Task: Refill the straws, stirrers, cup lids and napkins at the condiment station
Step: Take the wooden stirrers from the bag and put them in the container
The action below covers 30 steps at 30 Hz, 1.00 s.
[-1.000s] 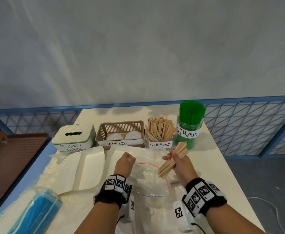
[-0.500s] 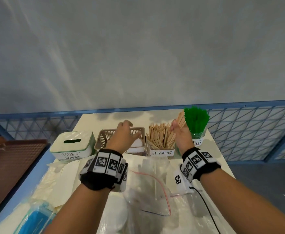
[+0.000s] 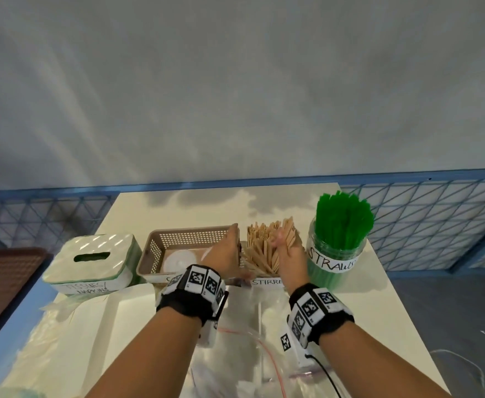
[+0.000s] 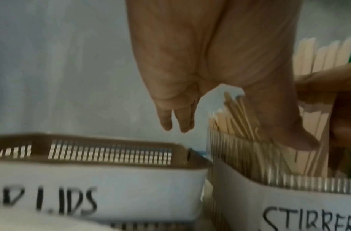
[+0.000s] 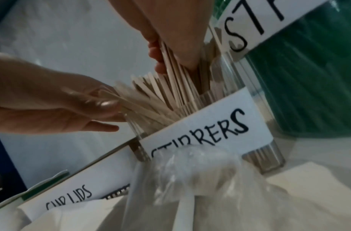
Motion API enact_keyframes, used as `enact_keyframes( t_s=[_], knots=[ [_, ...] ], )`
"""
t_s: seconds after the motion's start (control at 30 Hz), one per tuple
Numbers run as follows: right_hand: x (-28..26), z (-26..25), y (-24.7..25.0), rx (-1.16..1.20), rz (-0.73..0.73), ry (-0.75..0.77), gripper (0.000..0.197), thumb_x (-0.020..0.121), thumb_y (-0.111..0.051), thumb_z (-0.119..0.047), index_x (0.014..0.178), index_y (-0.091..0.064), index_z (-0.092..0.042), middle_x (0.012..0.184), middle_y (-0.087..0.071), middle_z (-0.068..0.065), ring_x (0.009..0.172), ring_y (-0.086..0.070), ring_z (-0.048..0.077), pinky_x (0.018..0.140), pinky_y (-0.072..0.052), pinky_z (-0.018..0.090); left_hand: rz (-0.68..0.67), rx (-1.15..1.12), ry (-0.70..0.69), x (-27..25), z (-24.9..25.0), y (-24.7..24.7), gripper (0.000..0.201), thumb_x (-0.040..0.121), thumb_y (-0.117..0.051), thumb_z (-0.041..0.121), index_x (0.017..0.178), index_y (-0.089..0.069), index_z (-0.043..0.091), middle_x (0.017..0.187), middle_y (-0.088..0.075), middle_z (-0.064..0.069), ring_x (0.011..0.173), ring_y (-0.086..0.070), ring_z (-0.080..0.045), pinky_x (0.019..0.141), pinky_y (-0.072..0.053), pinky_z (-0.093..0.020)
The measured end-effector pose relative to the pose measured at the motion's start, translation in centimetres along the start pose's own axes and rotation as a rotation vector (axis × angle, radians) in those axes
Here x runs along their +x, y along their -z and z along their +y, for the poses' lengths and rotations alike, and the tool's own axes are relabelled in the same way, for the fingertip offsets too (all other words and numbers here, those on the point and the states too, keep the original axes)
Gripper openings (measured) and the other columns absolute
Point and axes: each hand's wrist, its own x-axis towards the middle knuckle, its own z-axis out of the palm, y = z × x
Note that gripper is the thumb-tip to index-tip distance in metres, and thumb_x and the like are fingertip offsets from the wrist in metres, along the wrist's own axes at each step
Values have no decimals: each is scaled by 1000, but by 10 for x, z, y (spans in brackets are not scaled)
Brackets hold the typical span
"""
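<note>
At frame centre we see our right hand (image 3: 288, 251) gripping a bundle of stirrers (image 5: 176, 68) and lowering it into the stirrers holder (image 5: 214, 125), while our left hand (image 3: 227, 254), fingers relaxed and spread, steadies the stirrers already standing there. The straws jar (image 3: 336, 254) at right looks full. The cup lids basket (image 3: 161, 248) looks low, and we can't tell how full the napkins box (image 3: 92, 259) at left is.

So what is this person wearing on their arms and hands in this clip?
Both hands are bare, with no sleeves. Each wrist carries a black fabric band faced with white square tiles printed with black coded markers. A white camera housing hangs under each wrist, and a thin black cable trails from the right one.
</note>
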Motion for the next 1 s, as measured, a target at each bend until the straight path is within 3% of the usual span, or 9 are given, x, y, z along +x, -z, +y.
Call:
enact_keyframes(
  t_s=[0.13,0.3,0.37,0.47,0.57,0.7,0.83,0.93,1.0],
  knots=[
    [3,16,-11,42,-40,-40,56,93,-36,-46,122,-50,-1,106,-65,8,97,-62,18,94,-48,38,85,-168,-54,15,-10,-23,106,61,-86,30,144,-22,16,145,-42,-1,130,-45,-18,100,-37,-23],
    [7,41,-25,64,-149,-134,94,71,-32,-85,139,-34,-21,127,-58,11,117,-57,23,96,-50,48,57,-266,-84,24,-20,-34,114,56,-88,34,146,-19,20,145,-42,1,131,-43,-16,107,-39,-31],
    [10,43,-24,22,-200,-137,95,71,-30,-85,141,-32,-21,128,-57,10,118,-57,23,94,-51,46,57,-303,-88,25,-20,-38,113,57,-88,29,145,-19,21,140,-45,5,127,-46,-13,103,-42,-26],
    [1,15,-15,-55,-186,-54,55,91,-45,-46,135,-39,-15,129,-54,5,119,-53,20,100,-47,39,64,-388,-82,24,-16,-42,108,62,-86,15,144,-17,21,130,-44,13,118,-46,-2,86,-35,2],
    [-13,2,-4,-120,-13,159,42,85,-63,-14,124,-49,-15,123,-49,-3,115,-44,8,105,-37,27,81,-382,-83,25,-19,-45,110,59,-88,20,144,-18,22,136,-47,4,122,-50,-11,96,-43,-19],
    [-33,7,4,-152,164,363,61,72,-76,-10,125,-47,-14,122,-40,-4,114,-41,7,104,-31,16,91,-271,-45,24,-17,-43,116,61,-86,24,148,-10,19,150,-32,-3,134,-39,-22,109,-36,-35],
    [-47,21,8,-159,239,323,76,70,-79,-14,134,-38,-12,129,-30,0,116,-31,-11,102,-22,0,89,-212,-30,24,-16,-42,118,59,-86,31,148,-10,21,152,-30,-5,137,-34,-23,113,-28,-48],
    [-53,28,11,-141,230,275,88,70,-79,-19,141,-27,-13,141,-23,2,130,-30,8,109,-26,17,81,-176,-22,24,-19,-40,121,58,-86,36,149,-9,22,157,-16,-4,143,-23,-21,115,-22,-49],
    [-53,31,12,-122,187,238,94,71,-78,-19,144,-20,-12,148,-19,4,135,-23,7,110,-19,10,66,-153,-8,21,-19,-37,118,63,-84,33,150,-6,20,158,-13,-3,145,-16,-20,118,-14,-49]
  ],
)
